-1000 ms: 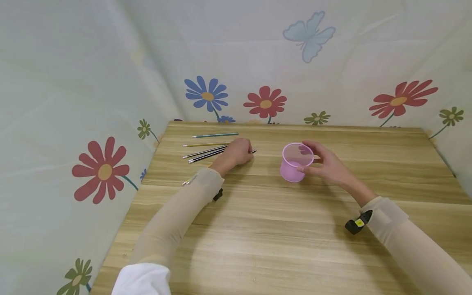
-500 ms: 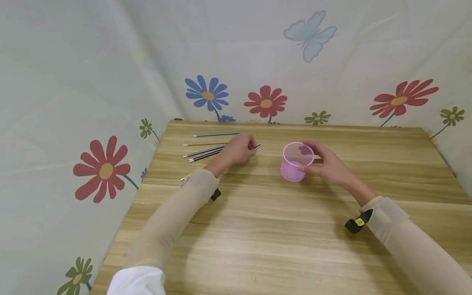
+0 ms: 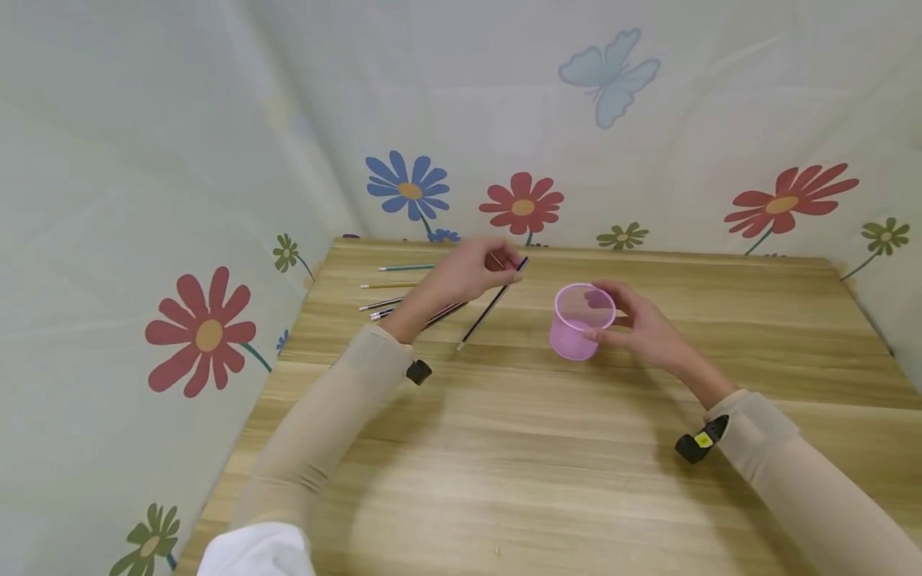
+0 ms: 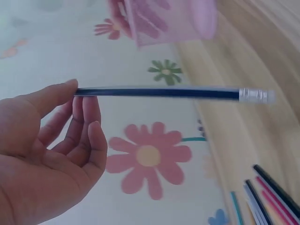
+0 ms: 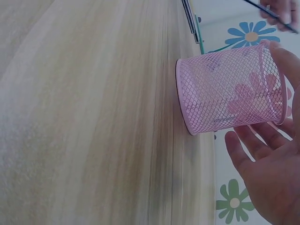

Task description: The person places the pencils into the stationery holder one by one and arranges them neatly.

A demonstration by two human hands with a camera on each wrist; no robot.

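Note:
My left hand (image 3: pixel 468 276) pinches a dark blue pencil (image 3: pixel 486 318) near one end, between thumb and fingertips. The pencil slants down over the table, its eraser end lowest. In the left wrist view the pencil's silver band and pale eraser (image 4: pixel 257 95) point away from the hand. My right hand (image 3: pixel 651 332) holds a pink mesh pencil cup (image 3: pixel 572 342) by its right side, thumb and fingers around the rim. The cup stands upright on the table, with nothing visible inside. In the right wrist view its mesh wall (image 5: pixel 220 93) shows beside the fingers.
Several pencils lie at the table's back left, among them a teal pencil (image 3: pixel 406 267) and a yellow pencil (image 3: pixel 389 286), partly hidden by my left arm. The wooden table (image 3: pixel 547 472) meets a flowered curtain (image 3: pixel 461 104) at its back and left.
My left hand has lifted the dark blue pencil off the pile, moving up and right and tilting it from lying among the others to slanting downward. My right hand and the cup stay put.

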